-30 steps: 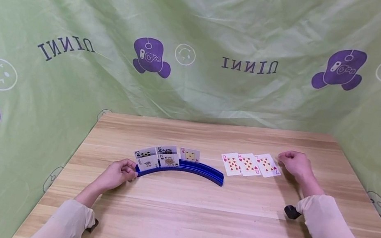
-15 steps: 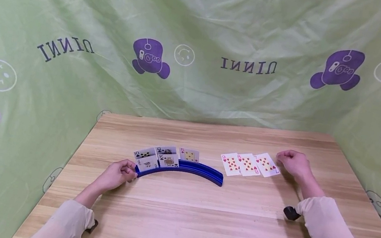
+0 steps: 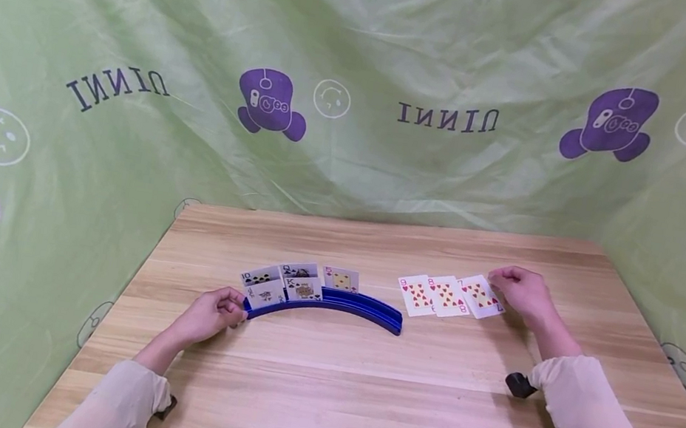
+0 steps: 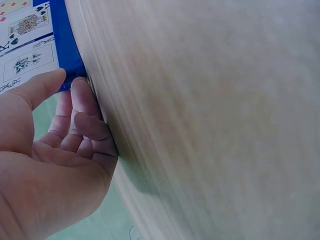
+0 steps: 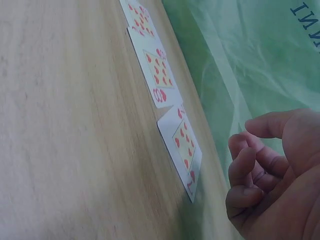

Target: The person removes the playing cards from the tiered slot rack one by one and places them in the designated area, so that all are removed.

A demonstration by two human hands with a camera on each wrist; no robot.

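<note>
A pale green cloth (image 3: 349,177) hangs on the left, at the back and on the right, closing in the counter (image 3: 351,417) on those three sides. Folds and creases run through it, most of them across the upper back. Purple cartoon figures (image 3: 269,101) are printed on it, along with white outlined smiley faces (image 3: 332,98) and dark lettering (image 3: 447,117) that reads backwards, as if mirrored. One figure is cut off by the left edge of the head view. The counter has a light wood-grain top with long streaks running sideways. Light lies soft across it, with a pale, slightly pinkish sheen toward the near middle.
</note>
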